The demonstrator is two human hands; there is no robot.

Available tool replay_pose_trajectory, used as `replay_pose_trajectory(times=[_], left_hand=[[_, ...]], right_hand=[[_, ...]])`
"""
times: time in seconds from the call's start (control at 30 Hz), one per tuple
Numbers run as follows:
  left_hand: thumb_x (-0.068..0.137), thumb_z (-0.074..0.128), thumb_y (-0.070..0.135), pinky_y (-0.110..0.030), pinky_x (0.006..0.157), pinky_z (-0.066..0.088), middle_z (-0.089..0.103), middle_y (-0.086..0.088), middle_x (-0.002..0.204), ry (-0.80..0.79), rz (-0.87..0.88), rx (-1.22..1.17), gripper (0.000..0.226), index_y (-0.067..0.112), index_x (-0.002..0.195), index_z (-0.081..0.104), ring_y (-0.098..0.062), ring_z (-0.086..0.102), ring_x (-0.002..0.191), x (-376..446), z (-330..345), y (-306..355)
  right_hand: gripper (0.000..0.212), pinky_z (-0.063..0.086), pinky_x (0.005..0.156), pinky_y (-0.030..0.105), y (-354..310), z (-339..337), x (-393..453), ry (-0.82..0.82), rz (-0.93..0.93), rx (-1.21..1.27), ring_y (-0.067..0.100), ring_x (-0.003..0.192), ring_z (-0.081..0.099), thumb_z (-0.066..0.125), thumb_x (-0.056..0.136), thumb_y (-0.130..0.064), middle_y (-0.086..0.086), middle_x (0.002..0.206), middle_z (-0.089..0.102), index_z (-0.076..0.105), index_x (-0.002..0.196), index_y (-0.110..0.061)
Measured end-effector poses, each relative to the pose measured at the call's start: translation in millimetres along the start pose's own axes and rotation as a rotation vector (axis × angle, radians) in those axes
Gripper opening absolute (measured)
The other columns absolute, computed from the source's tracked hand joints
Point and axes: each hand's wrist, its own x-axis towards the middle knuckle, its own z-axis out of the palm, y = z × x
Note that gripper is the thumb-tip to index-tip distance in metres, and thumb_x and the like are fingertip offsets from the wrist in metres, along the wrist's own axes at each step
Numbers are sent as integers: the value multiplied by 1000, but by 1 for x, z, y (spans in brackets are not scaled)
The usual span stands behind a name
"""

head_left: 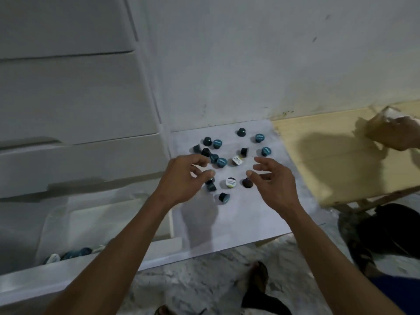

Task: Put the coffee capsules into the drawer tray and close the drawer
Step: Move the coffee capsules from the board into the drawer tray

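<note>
Several coffee capsules, mostly teal [221,162] with a few dark and white-lidded ones [231,182], lie scattered on a white sheet [245,214]. My left hand [184,178] hovers over the left of the group, fingers loosely curled and holding nothing; a dark capsule [211,187] sits just under its thumb. My right hand [272,178] hovers on the right side with relaxed fingers, next to a dark brown capsule [247,183]. The bottom drawer [113,258] stands pulled out at lower left, and its clear tray [56,223] holds a few capsules [77,253] at the front.
White drawer fronts [68,98] stack up the left side. A wooden board [341,160] lies to the right, where another person's hand [402,135] holds a cardboard box [379,126]. Sandalled feet [259,278] stand on the speckled floor below.
</note>
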Motion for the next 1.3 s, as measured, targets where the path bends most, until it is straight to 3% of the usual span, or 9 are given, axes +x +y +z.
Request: replay_pose_trajectory(times=[0.07, 0.2, 0.3, 0.5, 0.67, 0.83, 0.97, 1.13, 1.3], left_hand=[[81, 76, 33, -6, 69, 48, 70, 12, 99, 16, -41, 17, 30, 22, 109, 71, 0, 66, 76, 16, 41, 13], [82, 74, 35, -29, 81, 55, 70, 9, 106, -35, -140, 134, 33, 24, 113, 68, -6, 66, 79, 36, 122, 23], [87, 69, 32, -34, 90, 51, 67, 0, 117, -75, -231, 209, 38, 20, 122, 62, -18, 66, 97, 46, 170, 24], [94, 58, 22, -43, 91, 49, 54, -13, 125, -187, -313, 422, 43, 14, 134, 47, -32, 55, 113, 84, 230, 20], [91, 57, 5, -40, 83, 47, 50, -14, 123, -282, -338, 593, 38, 11, 128, 49, -34, 56, 108, 107, 257, 11], [89, 57, 2, -38, 72, 44, 53, -14, 112, -293, -319, 643, 21, 8, 108, 50, -35, 58, 100, 110, 267, 10], [92, 57, 8, -38, 69, 42, 55, -15, 111, -209, -355, 574, 21, 9, 111, 49, -35, 58, 100, 109, 268, 9], [97, 50, 13, -47, 90, 51, 49, -17, 123, -239, -323, 471, 49, 22, 144, 41, -36, 54, 112, 107, 271, 5], [97, 52, 12, -46, 81, 51, 45, -14, 117, -194, -258, 432, 33, 15, 130, 49, -35, 55, 98, 104, 275, 3]], right_hand=[[38, 52, 62, 12, 29, -32, 23, 1, 19, -57, 1, 74, 67, 75, 84, -28, -2, 105, 69, 64, 120, -23], [35, 48, 60, 8, 86, -78, 57, -67, 101, -181, -3, 67, 65, 73, 85, -23, -4, 105, 68, 65, 119, -18], [40, 56, 76, 30, 121, -89, 79, -189, 97, -334, 13, 84, 67, 72, 85, -27, -1, 113, 68, 63, 123, -21], [49, 48, 97, 40, 162, -62, 110, -451, -50, -498, 30, 121, 53, 67, 88, -23, 8, 133, 57, 54, 135, -23], [42, 55, 85, 45, 188, -38, 122, -489, -158, -491, 34, 104, 59, 68, 85, -15, 13, 114, 65, 61, 127, -16], [6, 44, 60, 33, 207, -34, 129, -447, -221, -496, 34, 74, 57, 65, 85, -11, 12, 78, 62, 67, 89, -7], [14, 45, 62, 31, 208, -35, 127, -413, -209, -449, 30, 78, 58, 69, 84, -17, 12, 84, 66, 70, 97, -10], [16, 51, 69, 34, 207, -39, 130, -378, -206, -402, 30, 81, 60, 70, 85, -19, 11, 87, 68, 71, 99, -11], [16, 54, 77, 39, 208, -41, 130, -318, -197, -337, 27, 85, 62, 70, 87, -22, 7, 93, 72, 71, 100, -12]])
